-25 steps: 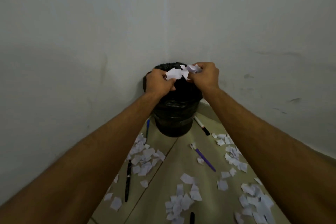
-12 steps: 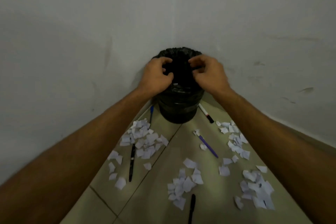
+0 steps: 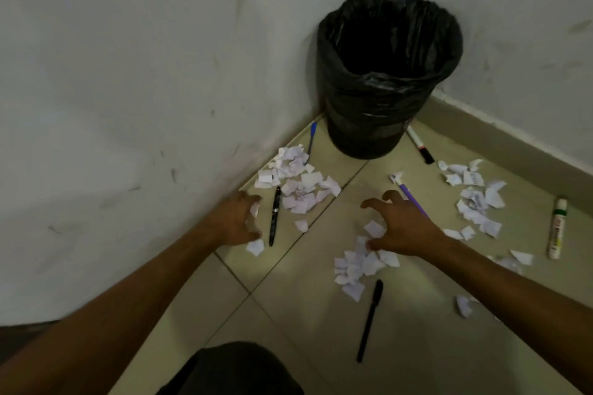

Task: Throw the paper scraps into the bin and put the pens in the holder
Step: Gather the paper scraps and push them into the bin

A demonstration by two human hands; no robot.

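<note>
A black bin (image 3: 385, 119) lined with a black bag stands in the corner. White paper scraps lie in heaps on the tiled floor: one heap by the left wall (image 3: 296, 184), one in the middle (image 3: 356, 266), one on the right (image 3: 478, 199). My left hand (image 3: 234, 221) hovers with fingers spread over a few scraps beside a black pen (image 3: 275, 216). Just above the middle heap, my right hand (image 3: 401, 224) is open, fingers curled. A purple pen (image 3: 409, 194) runs under its fingers. Another black pen (image 3: 369, 321) lies nearer me. No holder is in view.
A blue pen (image 3: 311, 138) lies by the left wall next to the bin. A white marker with a black cap (image 3: 419, 145) lies right of the bin, and a white marker with a green band (image 3: 556, 228) at far right. My dark-clothed knee (image 3: 237, 369) shows at bottom.
Both hands let go of the scraps over the bin and came down and back to the floor. They now hover open over the heaps. The view has tilted downward.
</note>
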